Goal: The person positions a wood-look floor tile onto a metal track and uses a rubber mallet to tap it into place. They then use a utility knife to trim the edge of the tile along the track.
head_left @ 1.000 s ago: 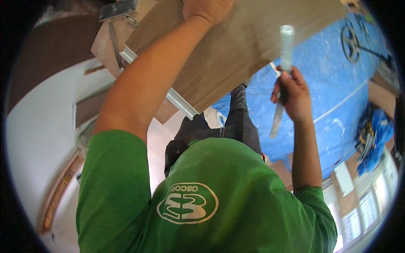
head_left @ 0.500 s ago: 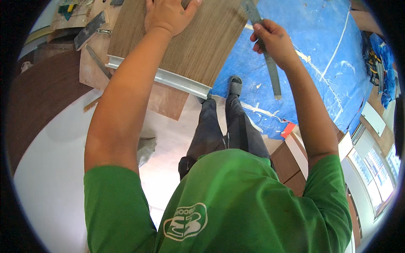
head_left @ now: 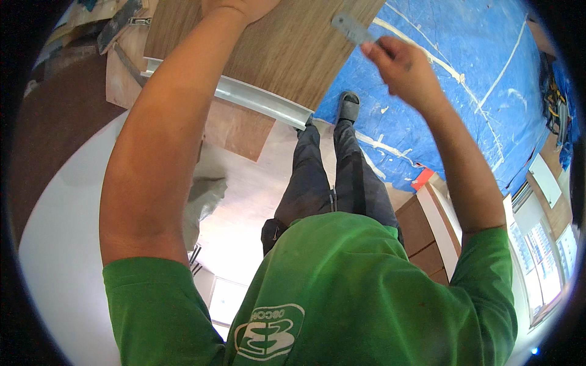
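My left hand (head_left: 238, 8) is at the top edge on the wood-grain panel (head_left: 293, 55), its fingers mostly cut off by the frame. A pale channel strip (head_left: 262, 105) runs along the panel's lower edge, partly behind my left forearm. My right hand (head_left: 406, 70) is closed round a flat metal strip (head_left: 345, 27), blurred, whose end is over or beside the panel's right edge; I cannot tell whether it touches.
Blue sheeting (head_left: 488, 61) with pale tape covers the floor at right. My slippered foot (head_left: 348, 107) stands beside the panel. Plywood pieces (head_left: 119, 85) lie at left, a dark curved surface (head_left: 52, 140) beyond them. Bundled tools (head_left: 555, 104) sit at far right, cut boards (head_left: 421, 232) lower right.
The view has shifted, with my left hand now higher in it. My right hand has tilted the metal strip from upright to slanting up-left, toward the panel.
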The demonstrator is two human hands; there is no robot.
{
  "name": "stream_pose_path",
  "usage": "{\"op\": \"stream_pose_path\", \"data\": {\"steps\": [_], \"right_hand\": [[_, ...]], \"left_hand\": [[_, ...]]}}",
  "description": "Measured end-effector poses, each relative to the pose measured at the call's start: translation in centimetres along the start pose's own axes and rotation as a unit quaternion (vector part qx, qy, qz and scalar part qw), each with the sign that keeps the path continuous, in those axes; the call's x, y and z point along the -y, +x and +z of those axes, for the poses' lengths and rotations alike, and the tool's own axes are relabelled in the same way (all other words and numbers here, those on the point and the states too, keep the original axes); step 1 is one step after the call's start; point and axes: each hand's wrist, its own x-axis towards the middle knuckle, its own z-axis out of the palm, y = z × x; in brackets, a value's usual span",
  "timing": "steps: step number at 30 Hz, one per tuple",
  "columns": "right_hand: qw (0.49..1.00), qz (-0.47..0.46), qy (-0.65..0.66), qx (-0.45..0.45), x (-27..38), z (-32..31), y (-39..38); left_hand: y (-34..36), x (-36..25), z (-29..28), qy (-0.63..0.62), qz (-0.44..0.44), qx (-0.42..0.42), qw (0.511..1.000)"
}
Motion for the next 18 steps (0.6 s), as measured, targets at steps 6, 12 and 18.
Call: {"op": "stream_pose_path", "data": {"steps": [6,12,18], "right_hand": [[0.998,0.06,0.015,0.016,-0.3,-0.2,-0.5],[0.998,0.058,0.01,0.029,0.3,0.5,-1.6],[0.995,0.099,0.024,0.014,1.7,0.5,-1.7]], "left_hand": [[0.3,-0.5,0.3,0.005,-0.002,0.014,1.0],[0.3,-0.3,0.4,0.006,-0.004,0.016,1.0],[0.2,-0.4,0.1,0.011,-0.013,0.026,1.0]]}}
